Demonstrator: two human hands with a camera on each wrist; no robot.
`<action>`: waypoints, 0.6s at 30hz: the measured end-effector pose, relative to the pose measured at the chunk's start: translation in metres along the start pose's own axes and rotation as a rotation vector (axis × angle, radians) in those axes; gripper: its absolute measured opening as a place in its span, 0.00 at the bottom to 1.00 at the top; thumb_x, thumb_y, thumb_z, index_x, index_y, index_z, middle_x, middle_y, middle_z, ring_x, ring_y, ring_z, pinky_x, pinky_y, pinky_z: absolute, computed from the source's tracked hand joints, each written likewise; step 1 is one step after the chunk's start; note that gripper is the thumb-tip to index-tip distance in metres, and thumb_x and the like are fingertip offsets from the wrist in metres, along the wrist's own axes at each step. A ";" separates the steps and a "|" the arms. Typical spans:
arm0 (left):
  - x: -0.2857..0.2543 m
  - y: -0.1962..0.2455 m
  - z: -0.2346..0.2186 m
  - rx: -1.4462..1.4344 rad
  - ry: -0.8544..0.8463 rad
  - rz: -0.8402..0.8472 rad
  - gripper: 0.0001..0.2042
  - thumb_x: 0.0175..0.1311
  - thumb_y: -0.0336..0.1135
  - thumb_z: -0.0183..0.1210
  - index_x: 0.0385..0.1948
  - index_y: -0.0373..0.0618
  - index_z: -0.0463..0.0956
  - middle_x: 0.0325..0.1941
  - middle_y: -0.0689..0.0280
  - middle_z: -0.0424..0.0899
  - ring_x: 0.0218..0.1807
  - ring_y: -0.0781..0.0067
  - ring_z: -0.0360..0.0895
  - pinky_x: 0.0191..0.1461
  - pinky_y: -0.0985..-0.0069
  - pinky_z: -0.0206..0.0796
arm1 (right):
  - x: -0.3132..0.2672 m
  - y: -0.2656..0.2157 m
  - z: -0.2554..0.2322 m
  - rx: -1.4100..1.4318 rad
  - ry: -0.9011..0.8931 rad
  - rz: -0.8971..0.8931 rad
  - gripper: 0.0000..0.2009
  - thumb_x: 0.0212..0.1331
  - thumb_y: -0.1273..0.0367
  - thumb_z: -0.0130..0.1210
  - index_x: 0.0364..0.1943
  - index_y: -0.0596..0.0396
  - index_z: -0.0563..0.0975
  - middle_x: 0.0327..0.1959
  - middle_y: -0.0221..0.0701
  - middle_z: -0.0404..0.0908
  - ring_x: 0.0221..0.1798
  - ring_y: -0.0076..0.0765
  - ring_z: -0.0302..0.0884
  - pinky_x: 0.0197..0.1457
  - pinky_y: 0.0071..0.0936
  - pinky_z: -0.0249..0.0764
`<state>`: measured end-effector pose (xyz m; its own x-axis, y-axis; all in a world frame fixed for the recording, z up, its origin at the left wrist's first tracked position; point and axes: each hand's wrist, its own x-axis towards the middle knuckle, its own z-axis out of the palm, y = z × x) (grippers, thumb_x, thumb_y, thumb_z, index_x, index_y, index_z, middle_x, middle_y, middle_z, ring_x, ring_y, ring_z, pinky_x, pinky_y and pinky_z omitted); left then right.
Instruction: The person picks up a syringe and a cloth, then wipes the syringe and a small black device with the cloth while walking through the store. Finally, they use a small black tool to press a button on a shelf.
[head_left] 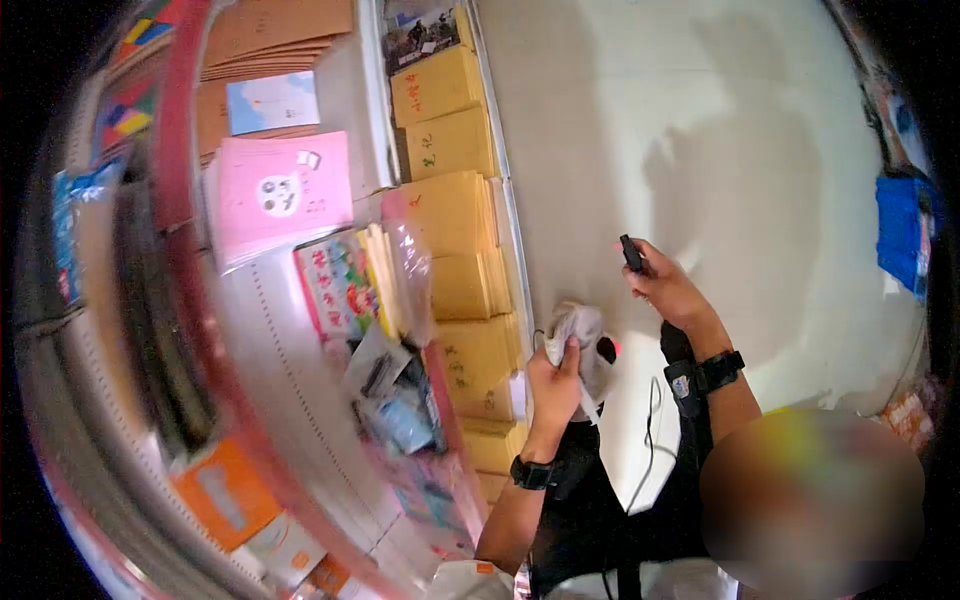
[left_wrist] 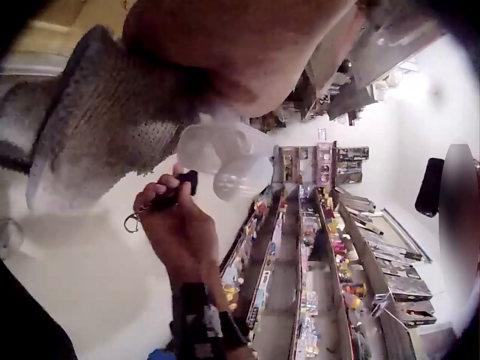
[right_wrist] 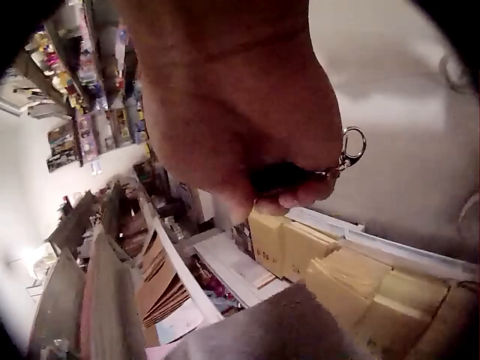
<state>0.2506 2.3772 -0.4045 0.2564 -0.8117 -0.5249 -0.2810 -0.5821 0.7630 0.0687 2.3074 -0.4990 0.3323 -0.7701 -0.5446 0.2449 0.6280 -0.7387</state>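
Observation:
My left hand (head_left: 555, 388) grips a bunched grey cloth (head_left: 572, 325), thumb on top of it. In the left wrist view the cloth (left_wrist: 112, 124) shows a knitted weave, with clear plastic (left_wrist: 244, 169) beside the hand. A dark piece with a red tip (head_left: 608, 349) shows at the cloth's right edge. Off to the right, my right hand (head_left: 665, 283) holds a small black fob-like object (head_left: 630, 253), fingers curled round it. From that object hangs a metal key ring (right_wrist: 354, 142). The fob's far side is hidden in the palm.
Left of the hands runs a shelf with yellow envelopes (head_left: 445, 215), pink booklets (head_left: 285, 190) and packaged goods (head_left: 400, 410). A pale floor (head_left: 580, 150) lies ahead. A blue item (head_left: 903, 235) stands at the far right. A thin cable (head_left: 652, 425) hangs near the legs.

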 end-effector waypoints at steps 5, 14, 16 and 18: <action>0.111 -0.050 0.052 -0.277 -0.087 -0.199 0.12 0.65 0.36 0.52 0.41 0.35 0.74 0.36 0.64 0.80 0.39 0.72 0.77 0.44 0.75 0.67 | 0.165 0.080 -0.029 0.104 -0.231 0.053 0.20 0.67 0.55 0.42 0.51 0.57 0.69 0.26 0.21 0.65 0.28 0.18 0.58 0.31 0.16 0.57; 0.238 -0.084 0.020 -0.646 0.084 -0.263 0.17 0.63 0.35 0.56 0.51 0.39 0.71 0.47 0.62 0.79 0.48 0.71 0.77 0.54 0.74 0.67 | 0.345 0.082 0.017 -0.018 -0.564 -0.045 0.17 0.63 0.58 0.44 0.34 0.58 0.77 0.16 0.20 0.65 0.18 0.18 0.55 0.21 0.18 0.54; 0.235 -0.102 0.003 -0.368 0.326 -0.173 0.20 0.64 0.38 0.54 0.54 0.38 0.69 0.50 0.61 0.78 0.49 0.70 0.76 0.55 0.72 0.67 | 0.360 0.077 0.031 -0.058 -0.585 -0.146 0.17 0.61 0.58 0.45 0.33 0.58 0.77 0.17 0.22 0.66 0.19 0.18 0.57 0.22 0.19 0.55; 0.227 -0.114 -0.010 -0.490 0.415 -0.129 0.20 0.65 0.39 0.52 0.55 0.38 0.67 0.51 0.60 0.78 0.51 0.68 0.76 0.56 0.70 0.67 | 0.373 0.083 0.040 -0.099 -0.541 -0.308 0.17 0.60 0.57 0.46 0.33 0.59 0.76 0.17 0.23 0.66 0.20 0.19 0.59 0.24 0.19 0.56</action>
<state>0.3496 2.2597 -0.6066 0.6230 -0.5936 -0.5094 0.2046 -0.5048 0.8386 0.2490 2.0764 -0.7478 0.6802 -0.7319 -0.0416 0.3259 0.3527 -0.8771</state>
